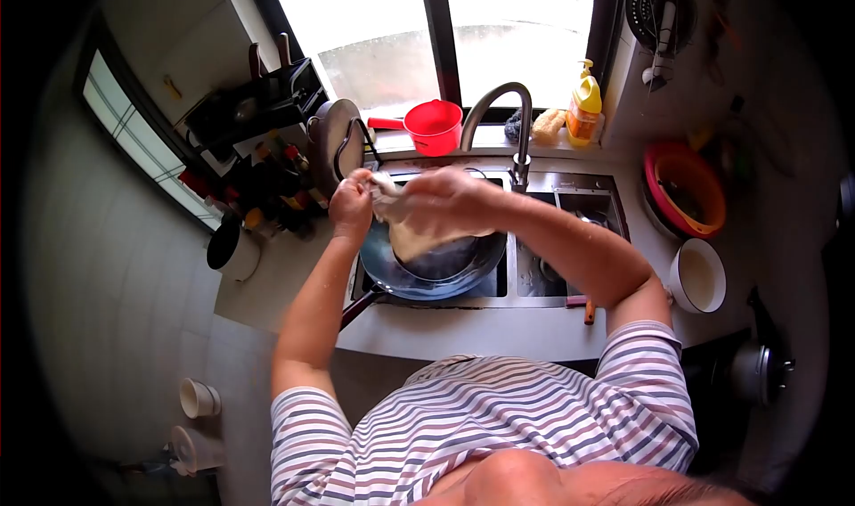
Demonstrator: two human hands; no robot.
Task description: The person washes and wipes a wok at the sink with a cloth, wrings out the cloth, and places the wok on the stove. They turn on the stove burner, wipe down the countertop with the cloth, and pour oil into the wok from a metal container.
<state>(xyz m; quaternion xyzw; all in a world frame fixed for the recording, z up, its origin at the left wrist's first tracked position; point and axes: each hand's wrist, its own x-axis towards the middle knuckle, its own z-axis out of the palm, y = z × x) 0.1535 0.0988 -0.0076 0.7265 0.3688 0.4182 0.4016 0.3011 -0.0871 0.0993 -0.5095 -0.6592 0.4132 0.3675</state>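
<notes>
Over the sink I hold a pale beige cloth, partly smeared by motion, its lower part hanging above a wok. My left hand is closed around the whitish bunched end of it. Beside it, my right hand is blurred and curled over the cloth's upper part; its fingertips are hidden. Below both hands the dark wok rests in the left sink basin, with its handle pointing toward the front left.
A curved faucet rises behind the sink. A red dipper and a yellow soap bottle stand on the windowsill. On the right are an orange colander and a white bowl. Several bottles crowd the left.
</notes>
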